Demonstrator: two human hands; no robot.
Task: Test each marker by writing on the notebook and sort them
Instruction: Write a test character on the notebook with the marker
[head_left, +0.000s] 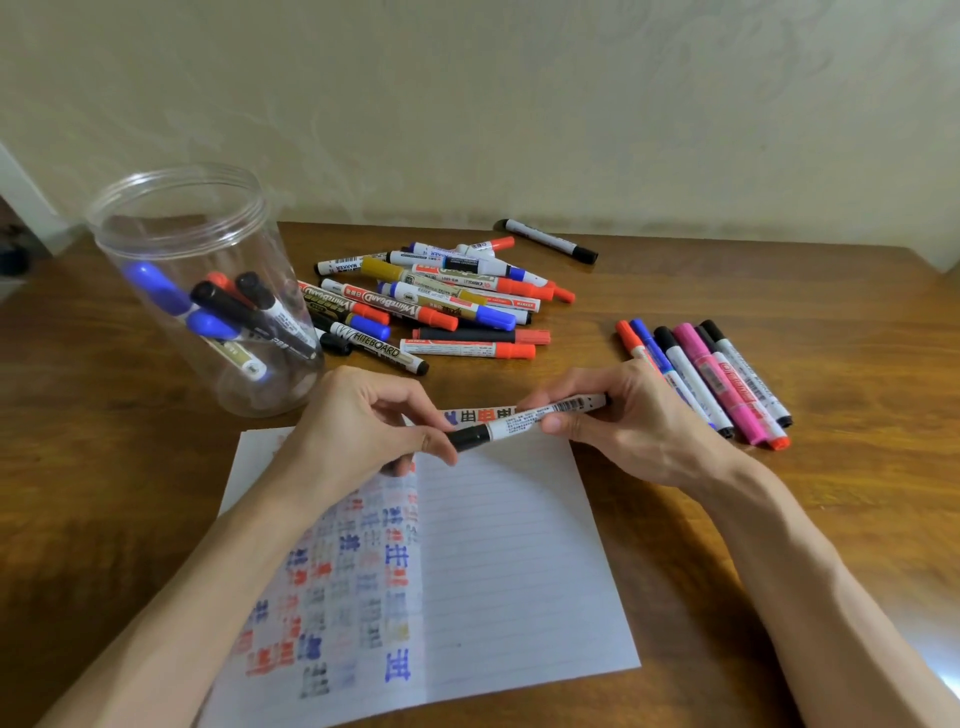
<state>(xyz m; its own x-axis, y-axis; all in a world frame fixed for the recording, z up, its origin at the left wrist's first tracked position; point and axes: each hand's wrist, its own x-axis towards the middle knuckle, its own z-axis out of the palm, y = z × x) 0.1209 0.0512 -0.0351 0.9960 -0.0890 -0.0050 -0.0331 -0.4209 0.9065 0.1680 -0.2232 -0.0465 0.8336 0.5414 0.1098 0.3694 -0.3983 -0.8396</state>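
Both my hands hold one white marker with a black cap, level above the top of the open notebook. My left hand pinches the black cap end. My right hand grips the white barrel. The notebook's left page carries rows of red, blue and black test marks; its right page has a row of marks at the top edge, partly hidden by the marker. A loose pile of markers lies behind the notebook. A row of several markers lies side by side at the right.
A clear plastic jar stands at the left with several markers leaning inside. One black-capped marker lies alone near the wall. The wooden table runs to a wall at the back; its left edge is near the jar.
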